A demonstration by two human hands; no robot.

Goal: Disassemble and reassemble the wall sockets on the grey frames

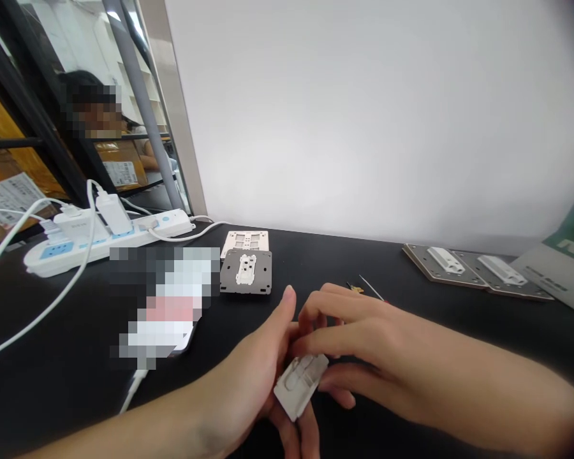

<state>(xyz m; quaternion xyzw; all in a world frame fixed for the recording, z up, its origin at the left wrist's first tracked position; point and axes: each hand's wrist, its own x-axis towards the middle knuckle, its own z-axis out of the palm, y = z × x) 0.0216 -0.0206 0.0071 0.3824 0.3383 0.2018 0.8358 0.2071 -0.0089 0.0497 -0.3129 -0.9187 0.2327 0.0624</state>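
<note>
Item in hand: one white plastic socket piece, rectangular, held between the two hands above the black bench, its long axis tilted from lower left toward upper right in the head view. Left hand: lower and behind the piece, partly closed, fingers curled beneath it, thumb raised and clear of it. Right hand: entering from the right, curved over the piece's upper edge, fingers bent across the top and a lower finger reaching under; not spread. Both hands press on the piece from opposite sides, and neither is clearly nearer to it. Beyond the hands: a dark grey mounting plate bearing a white socket module, with a cream faceplate just behind it. A small screwdriver lies just past the right hand's knuckles; two brown-and-grey plates with white modules sit further right, near a green-and-white card. To the left: a pixelated flat object, identity hidden, and a white power strip with white chargers — cables trailing across the bench. Behind glass: a seated person and labelled cardboard cartons.
</note>
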